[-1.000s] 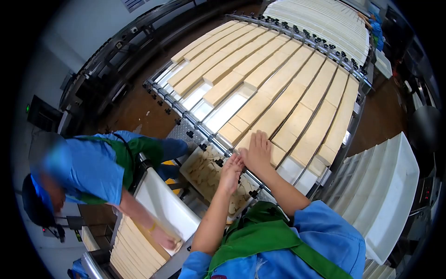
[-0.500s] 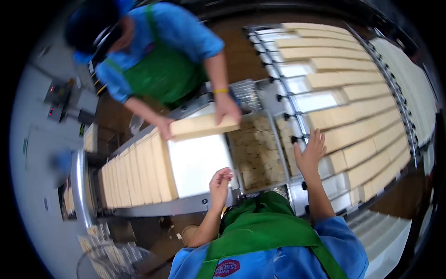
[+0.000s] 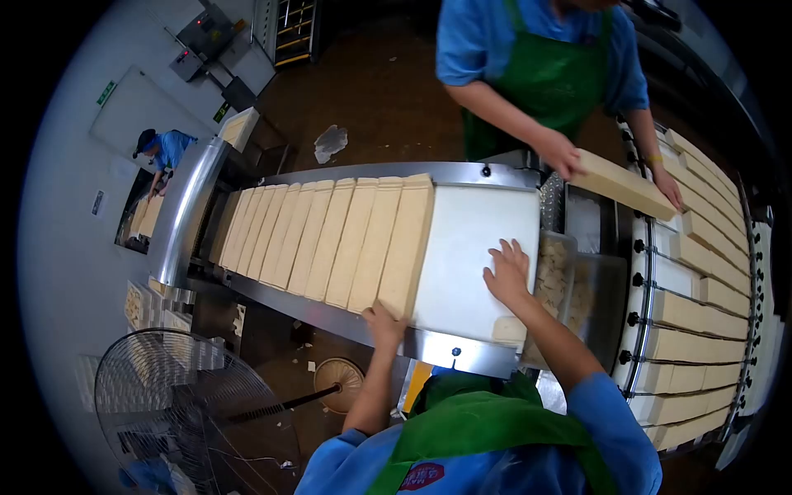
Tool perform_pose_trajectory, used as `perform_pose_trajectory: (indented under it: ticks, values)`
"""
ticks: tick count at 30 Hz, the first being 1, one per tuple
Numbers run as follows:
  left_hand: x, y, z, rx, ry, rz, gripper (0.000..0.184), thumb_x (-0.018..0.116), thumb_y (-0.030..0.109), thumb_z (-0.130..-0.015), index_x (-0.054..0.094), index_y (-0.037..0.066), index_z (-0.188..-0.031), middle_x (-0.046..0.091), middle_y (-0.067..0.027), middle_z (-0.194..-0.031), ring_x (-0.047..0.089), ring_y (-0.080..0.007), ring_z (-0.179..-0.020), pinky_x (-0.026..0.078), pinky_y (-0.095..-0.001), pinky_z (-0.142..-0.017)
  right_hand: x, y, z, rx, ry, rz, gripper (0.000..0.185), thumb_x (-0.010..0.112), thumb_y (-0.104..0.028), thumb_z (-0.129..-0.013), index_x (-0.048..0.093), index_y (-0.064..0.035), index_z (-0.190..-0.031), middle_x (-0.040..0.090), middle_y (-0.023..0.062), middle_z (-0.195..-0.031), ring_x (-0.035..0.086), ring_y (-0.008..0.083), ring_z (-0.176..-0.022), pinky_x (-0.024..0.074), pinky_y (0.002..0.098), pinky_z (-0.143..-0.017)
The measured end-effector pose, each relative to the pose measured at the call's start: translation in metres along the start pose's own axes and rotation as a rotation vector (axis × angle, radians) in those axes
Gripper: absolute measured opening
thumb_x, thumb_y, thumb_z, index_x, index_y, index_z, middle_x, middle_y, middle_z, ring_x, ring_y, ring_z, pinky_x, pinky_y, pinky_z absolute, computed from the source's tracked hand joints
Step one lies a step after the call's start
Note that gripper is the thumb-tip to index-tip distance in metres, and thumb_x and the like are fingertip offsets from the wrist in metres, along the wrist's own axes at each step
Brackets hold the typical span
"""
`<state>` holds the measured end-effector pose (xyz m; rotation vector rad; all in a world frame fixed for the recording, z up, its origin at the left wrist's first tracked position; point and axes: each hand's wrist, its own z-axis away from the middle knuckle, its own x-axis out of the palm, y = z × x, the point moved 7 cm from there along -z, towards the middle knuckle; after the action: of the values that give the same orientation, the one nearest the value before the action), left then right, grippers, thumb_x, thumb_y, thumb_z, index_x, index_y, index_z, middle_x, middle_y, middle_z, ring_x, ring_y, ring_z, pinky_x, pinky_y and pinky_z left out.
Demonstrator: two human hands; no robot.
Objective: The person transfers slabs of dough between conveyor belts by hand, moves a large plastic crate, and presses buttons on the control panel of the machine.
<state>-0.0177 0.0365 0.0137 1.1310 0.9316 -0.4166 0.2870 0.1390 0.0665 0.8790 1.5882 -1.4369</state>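
Several long, pale cream strips that look like dough lie side by side across a white conveyor belt [image 3: 474, 223]. My left hand [image 3: 384, 326] is closed at the near end of the last strip [image 3: 406, 247], fingers against its end. Fingers spread, my right hand [image 3: 507, 272] is open over the bare part of the belt, holding nothing. A small pale piece [image 3: 509, 330] lies at the belt's near corner, beside my right forearm. Across the belt, a co-worker's hands [image 3: 559, 153] hold another long strip [image 3: 627, 186] by its two ends.
On the right, a rack [image 3: 643, 330] with black knobs carries rows of strips. A tub [image 3: 553, 276] of pale scraps stands at the belt's end. A metal hood [image 3: 186, 223] spans the belt at left. A wire-guarded fan [image 3: 177, 396] stands at lower left; another person [image 3: 169, 153] works far left.
The view has swung left. My left hand has come to the last strip; my right has moved from the rack to over the belt. The co-worker's hands and strip are now near the rack.
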Motion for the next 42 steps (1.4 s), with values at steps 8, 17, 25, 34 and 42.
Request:
perform_pose_trajectory:
  ticks: [8, 17, 25, 34, 42]
  values:
    - [0.004, 0.03, -0.001, 0.065, -0.081, 0.11, 0.09, 0.082, 0.016, -0.066, 0.028, -0.009, -0.133, 0.037, -0.0289, -0.12, 0.047, -0.0439, -0.107, 0.043, -0.0437, -0.094, 0.065, -0.083, -0.126, 0.015, -0.054, 0.147, 0.063, 0.054, -0.04, -0.088, 0.038, -0.0082, -0.14, 0.03, 0.0187, -0.148, 0.027, 0.0352, -0.136, 0.0241, 0.0463, -0.108]
    - [0.022, 0.029, -0.007, 0.068, -0.302, -0.013, 0.101, 0.07, 0.042, -0.076, 0.013, -0.014, -0.138, 0.04, -0.0333, -0.121, 0.052, -0.0493, -0.102, 0.046, -0.0515, -0.088, 0.081, -0.129, -0.201, 0.124, -0.264, 0.142, 0.066, 0.047, -0.052, -0.091, 0.03, -0.0202, -0.146, 0.012, 0.0199, -0.155, 0.035, 0.0382, -0.132, 0.0354, 0.0428, -0.105]
    - [0.035, 0.043, 0.002, 0.204, -0.451, 0.046, 0.097, 0.072, 0.032, -0.072, 0.014, -0.009, -0.138, 0.035, -0.0332, -0.123, 0.051, -0.0508, -0.103, 0.046, -0.0526, -0.088, 0.016, -0.041, -0.154, 0.503, -0.111, 0.071, 0.087, 0.067, -0.048, -0.072, 0.029, -0.0122, -0.142, 0.031, 0.0146, -0.136, 0.048, 0.0356, -0.114, 0.0467, 0.0398, -0.09]
    - [0.062, 0.151, 0.048, 0.455, -0.407, 0.032, 0.069, 0.072, 0.021, -0.073, 0.032, -0.006, -0.122, 0.038, -0.0331, -0.112, 0.047, -0.0492, -0.097, 0.045, -0.0519, -0.083, -0.06, 0.104, -0.037, 0.913, 0.144, -0.279, 0.091, 0.076, -0.039, -0.068, 0.026, -0.0043, -0.136, -0.005, 0.0252, -0.152, 0.046, 0.0447, -0.122, 0.0468, 0.0453, -0.093]
    - [0.098, 0.305, 0.093, 0.781, -0.287, 0.241, 0.077, 0.068, 0.005, -0.07, 0.031, 0.004, -0.138, 0.019, -0.0318, -0.136, 0.036, -0.0464, -0.117, 0.035, -0.0447, -0.102, -0.212, 0.23, 0.114, 0.956, 0.844, -0.458, 0.082, 0.068, -0.042, -0.072, 0.027, -0.0021, -0.132, 0.035, 0.0262, -0.128, 0.051, 0.0465, -0.11, 0.0463, 0.0506, -0.091]
